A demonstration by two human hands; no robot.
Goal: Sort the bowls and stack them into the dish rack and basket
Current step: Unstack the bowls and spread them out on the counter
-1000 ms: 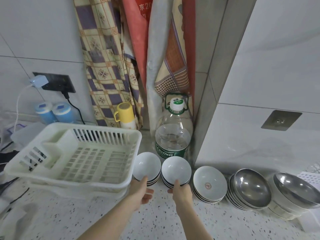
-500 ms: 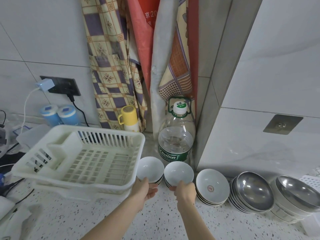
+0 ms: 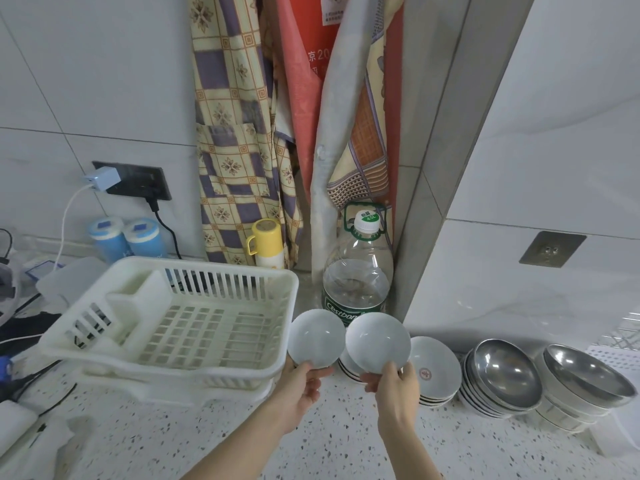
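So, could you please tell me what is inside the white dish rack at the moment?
The dish rack shows only its own slatted floor and a moulded cutlery compartment; no bowls lie in it. Its near rim hides a strip of the floor, and the inside of the compartment is out of sight.

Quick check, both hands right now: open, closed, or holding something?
Left hand: grips a white bowl by its near rim, beside the dish rack.
Right hand: grips another white bowl by its near rim.
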